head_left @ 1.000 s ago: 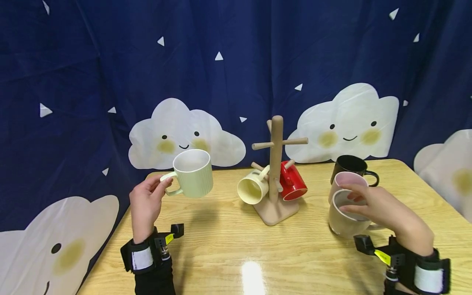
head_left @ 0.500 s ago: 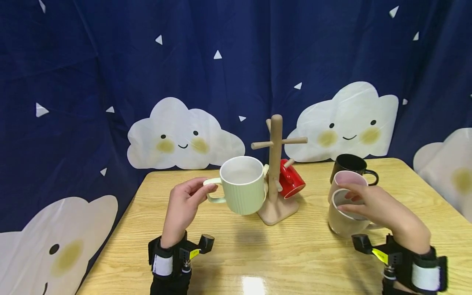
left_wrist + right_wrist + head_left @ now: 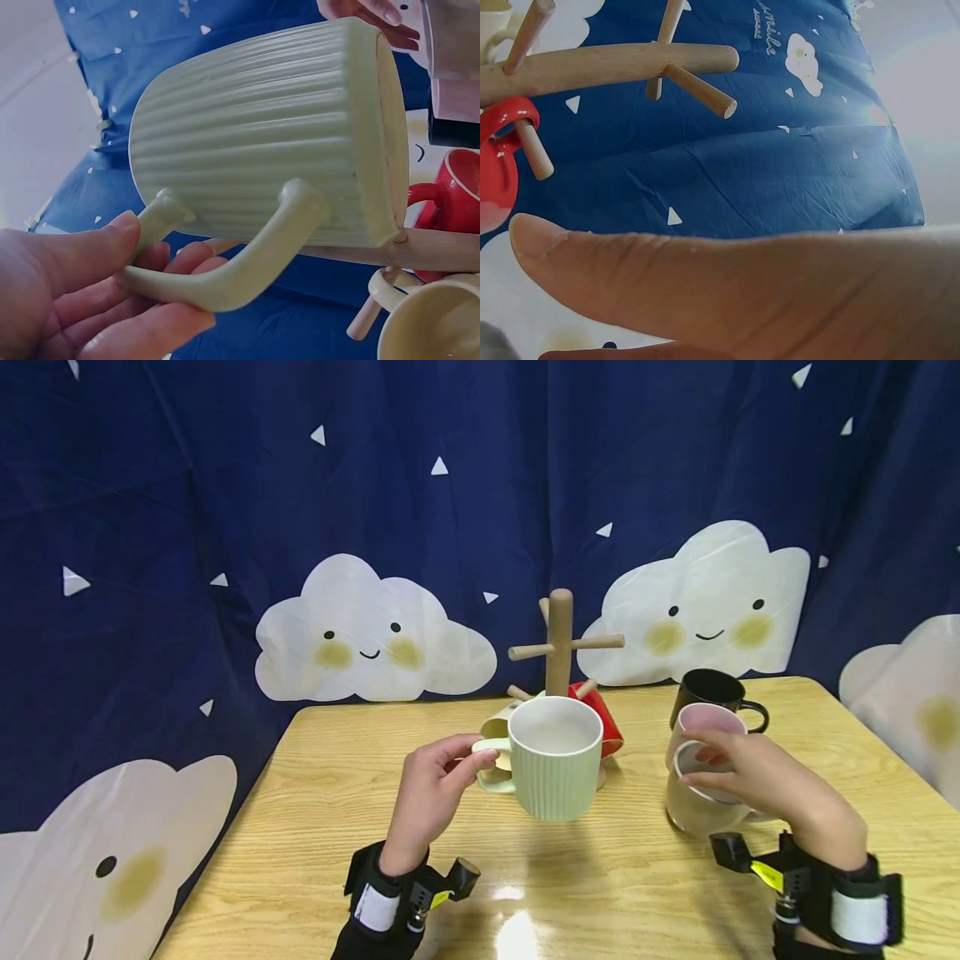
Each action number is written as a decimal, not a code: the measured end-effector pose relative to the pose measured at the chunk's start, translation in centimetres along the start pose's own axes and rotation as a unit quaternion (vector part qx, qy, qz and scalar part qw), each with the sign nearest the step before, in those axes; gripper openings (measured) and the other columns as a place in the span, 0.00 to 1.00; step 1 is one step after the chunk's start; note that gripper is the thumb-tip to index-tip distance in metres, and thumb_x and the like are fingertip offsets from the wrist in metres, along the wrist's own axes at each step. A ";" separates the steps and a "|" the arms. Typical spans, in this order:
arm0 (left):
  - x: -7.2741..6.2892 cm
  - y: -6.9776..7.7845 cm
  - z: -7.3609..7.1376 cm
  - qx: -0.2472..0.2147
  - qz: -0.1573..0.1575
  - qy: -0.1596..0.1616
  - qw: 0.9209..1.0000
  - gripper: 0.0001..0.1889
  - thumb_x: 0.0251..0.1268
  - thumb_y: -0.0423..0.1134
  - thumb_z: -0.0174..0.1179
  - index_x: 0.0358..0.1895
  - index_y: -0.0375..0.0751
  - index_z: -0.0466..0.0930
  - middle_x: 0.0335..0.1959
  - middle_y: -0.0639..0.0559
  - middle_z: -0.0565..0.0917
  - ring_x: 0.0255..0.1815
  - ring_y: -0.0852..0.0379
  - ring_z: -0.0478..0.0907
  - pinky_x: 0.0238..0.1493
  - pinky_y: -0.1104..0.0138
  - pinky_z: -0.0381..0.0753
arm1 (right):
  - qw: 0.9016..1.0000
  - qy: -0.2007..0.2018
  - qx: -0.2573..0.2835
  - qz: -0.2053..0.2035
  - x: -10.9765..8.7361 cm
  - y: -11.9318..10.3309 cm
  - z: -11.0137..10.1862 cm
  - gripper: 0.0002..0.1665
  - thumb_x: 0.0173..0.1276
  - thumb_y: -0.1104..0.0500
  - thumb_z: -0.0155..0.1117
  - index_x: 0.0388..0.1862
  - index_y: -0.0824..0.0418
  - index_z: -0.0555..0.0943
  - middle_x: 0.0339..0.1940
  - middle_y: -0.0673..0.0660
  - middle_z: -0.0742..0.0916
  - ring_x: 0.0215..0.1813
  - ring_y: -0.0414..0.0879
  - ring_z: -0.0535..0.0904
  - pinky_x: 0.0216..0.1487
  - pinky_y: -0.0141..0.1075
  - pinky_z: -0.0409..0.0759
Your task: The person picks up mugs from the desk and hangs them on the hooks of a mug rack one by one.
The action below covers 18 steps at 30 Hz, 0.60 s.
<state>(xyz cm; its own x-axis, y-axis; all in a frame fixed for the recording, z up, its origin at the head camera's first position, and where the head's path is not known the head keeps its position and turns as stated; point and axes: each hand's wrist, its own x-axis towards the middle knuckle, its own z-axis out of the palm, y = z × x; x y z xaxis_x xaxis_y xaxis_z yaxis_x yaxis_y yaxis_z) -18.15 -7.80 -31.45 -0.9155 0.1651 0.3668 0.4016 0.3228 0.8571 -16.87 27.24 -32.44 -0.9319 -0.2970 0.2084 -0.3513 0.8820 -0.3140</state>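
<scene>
My left hand (image 3: pixel 435 789) pinches the handle of a pale green ribbed mug (image 3: pixel 558 772), thumb on one side and fingers curled beneath. The mug is upright, above the table and in front of the wooden mug tree (image 3: pixel 559 643), hiding its lower post and base. On the tree's lower pegs hang a red mug (image 3: pixel 603 718) and a cream mug (image 3: pixel 431 326), the cream one mostly hidden in the head view. My right hand (image 3: pixel 780 777) hovers over a beige-grey mug (image 3: pixel 693 810), fingers relaxed and holding nothing. The right wrist view shows its thumb (image 3: pixel 667 277) large.
A pink mug (image 3: pixel 708 718) stands just behind the beige-grey one, and a black mug (image 3: pixel 712 687) behind that. The upper pegs (image 3: pixel 600 642) of the tree stick out bare. Behind the wooden table (image 3: pixel 345 777) hangs a dark blue curtain (image 3: pixel 300 485) with clouds.
My left hand has carried the pale green mug rightward and slightly lower, from the table's left side to in front of the mug tree. My right hand has stayed nearly still.
</scene>
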 end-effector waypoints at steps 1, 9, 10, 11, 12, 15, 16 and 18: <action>0.0 0.0 0.1 0.001 0.000 -0.002 1.000 0.09 0.55 0.41 0.63 0.38 0.41 0.85 0.32 0.47 0.86 0.26 0.61 0.77 0.29 0.74 0.75 | 1.000 0.001 0.001 0.000 0.0 0.0 0.0 0.26 0.52 0.53 0.70 0.49 0.63 0.76 0.32 0.53 0.86 0.35 0.47 0.82 0.36 0.40 0.78; 0.2 -0.4 0.5 -0.029 -0.043 -0.064 0.997 0.09 0.59 0.41 0.61 0.36 0.39 0.84 0.30 0.44 0.85 0.26 0.57 0.79 0.29 0.73 0.77 | 1.000 0.003 0.012 -0.010 0.3 -0.4 0.1 0.24 0.52 0.54 0.71 0.47 0.60 0.76 0.32 0.51 0.86 0.34 0.45 0.82 0.35 0.39 0.78; 0.3 -0.4 0.6 -0.045 -0.058 -0.081 0.994 0.10 0.60 0.40 0.60 0.37 0.37 0.84 0.31 0.43 0.85 0.27 0.58 0.80 0.31 0.72 0.80 | 1.000 0.001 0.016 -0.008 0.3 -0.4 0.1 0.24 0.52 0.54 0.71 0.47 0.60 0.76 0.32 0.52 0.86 0.35 0.46 0.82 0.36 0.40 0.78; 0.3 -0.5 0.7 -0.060 -0.074 -0.097 0.991 0.10 0.61 0.40 0.59 0.38 0.36 0.83 0.32 0.41 0.85 0.29 0.58 0.81 0.33 0.70 0.81 | 1.000 -0.001 0.018 -0.004 0.4 -0.5 0.0 0.24 0.53 0.54 0.71 0.47 0.60 0.76 0.33 0.53 0.86 0.36 0.47 0.82 0.37 0.41 0.79; 0.4 -0.6 0.7 -0.076 -0.089 -0.113 0.987 0.12 0.62 0.40 0.58 0.38 0.34 0.83 0.33 0.39 0.85 0.31 0.57 0.82 0.36 0.68 0.82 | 1.000 -0.002 0.021 -0.003 0.4 -0.6 0.0 0.25 0.53 0.54 0.70 0.48 0.61 0.76 0.33 0.54 0.86 0.36 0.47 0.82 0.37 0.43 0.79; 0.5 -1.0 0.9 -0.095 -0.117 -0.154 0.976 0.13 0.64 0.40 0.56 0.42 0.32 0.82 0.37 0.38 0.84 0.33 0.57 0.83 0.38 0.65 0.83 | 1.000 0.002 0.023 0.005 0.5 -1.1 -0.3 0.25 0.55 0.54 0.69 0.50 0.63 0.76 0.36 0.56 0.86 0.38 0.49 0.83 0.39 0.46 0.80; 0.6 -1.1 1.0 -0.095 -0.118 -0.163 0.975 0.13 0.64 0.40 0.56 0.42 0.32 0.82 0.38 0.38 0.84 0.34 0.56 0.84 0.38 0.65 0.83 | 1.000 0.007 0.023 0.008 0.5 -1.3 -0.4 0.26 0.55 0.54 0.69 0.51 0.64 0.76 0.36 0.56 0.86 0.38 0.50 0.83 0.40 0.47 0.79; 0.6 -1.2 1.2 -0.095 -0.116 -0.172 0.974 0.13 0.64 0.40 0.56 0.43 0.32 0.81 0.38 0.38 0.84 0.36 0.52 0.84 0.39 0.65 0.83 | 0.999 0.034 0.021 0.003 0.5 -1.9 -0.5 0.25 0.55 0.54 0.69 0.50 0.64 0.76 0.37 0.55 0.86 0.39 0.51 0.83 0.42 0.48 0.79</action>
<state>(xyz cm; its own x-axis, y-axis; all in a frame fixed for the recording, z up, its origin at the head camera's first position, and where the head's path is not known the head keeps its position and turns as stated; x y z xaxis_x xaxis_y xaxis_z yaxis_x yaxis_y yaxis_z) -19.18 -7.02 -32.69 -0.9057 0.4220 0.0407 0.1436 0.2151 0.9660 -16.59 25.67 -31.26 -0.9263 -0.2643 0.2685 -0.3500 0.8676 -0.3533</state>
